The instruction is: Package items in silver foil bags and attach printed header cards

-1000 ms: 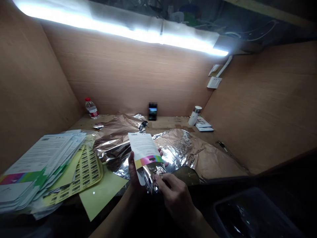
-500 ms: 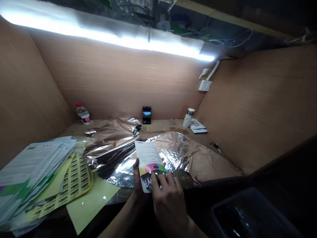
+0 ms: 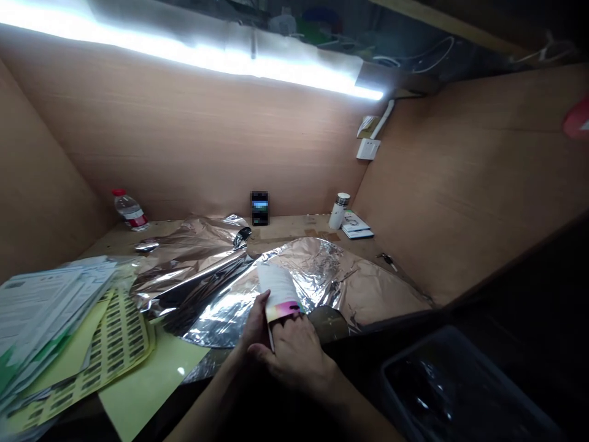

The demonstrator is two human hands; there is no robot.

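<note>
My left hand (image 3: pixel 256 322) is closed on the left edge of a white printed card envelope (image 3: pixel 279 286) with a pink and yellow band near its lower end. The envelope is tilted and bulges a little. The fingers of my right hand (image 3: pixel 297 350) reach into the envelope's near open end, so their tips are hidden. Its thumb points left, toward my left wrist. Whether those fingers hold anything does not show. Beneath and behind the envelope, shiny crumpled foil sheeting (image 3: pixel 225 313) covers much of the table.
Printed sheets (image 3: pixel 55 301) and yellow label sheets (image 3: pixel 117 334) pile up at the left. Toward the back stand a water bottle (image 3: pixel 131 210), a blurred-screen phone (image 3: pixel 260 209) and a white flask (image 3: pixel 339 212). A dark clear-sided bin (image 3: pixel 460 380) sits low at right. Board walls enclose the table.
My right hand's fingers have gone deeper into the envelope, and the silvery foil seen at its opening is now hidden. The thumb has swung out left. The view has shifted right.
</note>
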